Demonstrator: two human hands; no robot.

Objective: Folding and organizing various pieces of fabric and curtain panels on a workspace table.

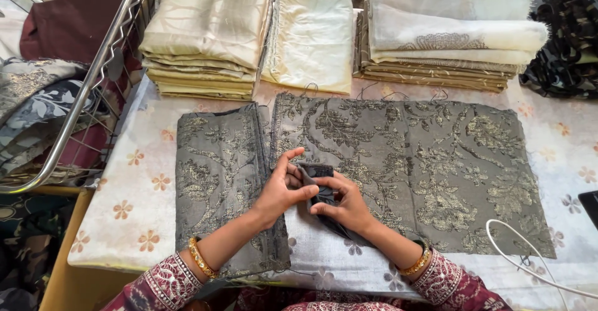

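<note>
Grey brocade is being pinched between two hands at the centre of the frame.

Both the left hand [281, 189] and the right hand [344, 206] are closing narrow on a small dark fabric piece [319, 186], fingertips meeting over it, just above the near edge of the flat grey floral panel [436, 168]. A folded grey stack [218, 180] is lying touching that panel's left edge. Bare flowered table cover [134, 205] is showing to the lower left and far right, leaving room there. Cream folded piles [212, 31] are crowding the upper edge, a wire basket [93, 80] is closing the upper left, and a white cable [529, 267] is curling at lower right.
</note>
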